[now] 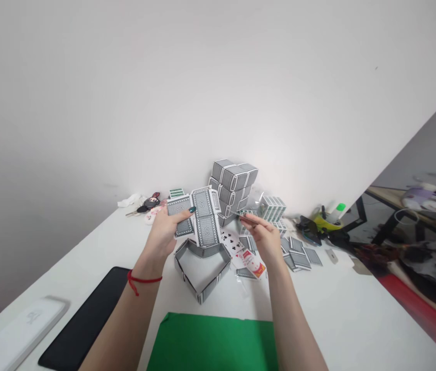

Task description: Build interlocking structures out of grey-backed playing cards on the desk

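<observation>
My left hand (164, 226) grips a panel of joined playing cards (204, 219), grey patterned backs facing me, its thumb lying across the front. To the right, my right hand (262, 234) pinches a thin playing card (246, 220), seen nearly edge-on. Below the panel on the table stands a heart-shaped frame (202, 286) built of folded cards, its top partly hidden by the panel. A stacked block of folded cards (233, 188) stands behind my hands against the wall. Face-up cards with black clubs (230, 240) lie between my hands.
Loose cards (298, 255) and a red-and-white card packet (254, 264) lie at the right. Green-patterned card blocks (274, 207) stand behind. A yellow holder (326, 222) sits farther right. A green sheet (214, 342), black pad (86, 319) and white box (20, 335) are in front.
</observation>
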The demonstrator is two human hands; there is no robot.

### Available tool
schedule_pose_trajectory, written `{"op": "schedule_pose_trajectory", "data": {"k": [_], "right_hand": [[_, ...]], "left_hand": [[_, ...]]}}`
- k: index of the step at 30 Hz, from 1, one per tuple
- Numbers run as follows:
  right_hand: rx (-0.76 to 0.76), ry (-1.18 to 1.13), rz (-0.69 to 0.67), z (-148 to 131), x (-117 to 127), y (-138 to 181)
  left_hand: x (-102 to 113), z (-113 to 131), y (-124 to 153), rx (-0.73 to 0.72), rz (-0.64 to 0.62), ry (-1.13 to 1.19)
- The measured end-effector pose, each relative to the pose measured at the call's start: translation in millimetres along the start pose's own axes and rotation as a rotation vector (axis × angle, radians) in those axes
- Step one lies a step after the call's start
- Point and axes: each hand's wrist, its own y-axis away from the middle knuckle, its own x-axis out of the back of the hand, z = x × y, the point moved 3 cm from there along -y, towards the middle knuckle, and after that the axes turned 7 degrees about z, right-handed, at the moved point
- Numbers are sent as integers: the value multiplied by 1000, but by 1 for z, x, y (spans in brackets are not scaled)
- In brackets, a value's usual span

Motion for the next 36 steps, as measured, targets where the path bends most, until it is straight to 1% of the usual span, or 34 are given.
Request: {"op": "schedule_pose_trajectory", "data": {"k": [2, 3, 4, 7, 12, 18, 21, 24, 28, 36], "right_hand": [[40, -183, -33, -17, -7, 6], [49, -203, -29, -24, -9, 9], [59, -178, -4, -29, -11, 12], [96, -2, 46, -39, -16, 20], [169, 122, 19, -49, -20, 26], [189, 165, -98, -56, -28, 33], [214, 171, -138, -57, -30, 35], [248, 166, -149, -58, -30, 35], [306, 157, -123, -62, -28, 35], [394, 185, -159, -64, -37, 39]], "left_hand": [[2, -1, -2, -10, 18, 4], [3, -1, -3, -18, 19, 1], [4, -1, -4, -28, 19, -3], [6, -1, -5, -44, 31, -6], [9, -1, -7, -45, 59, 8], [9, -1, -7, -59, 44, -1], [9, 0, -7, -60, 67, 3], [9, 1, -7, -47, 95, 10], [10, 2, -7, -28, 107, 24], [9, 2, -6, -32, 101, 34]]}}
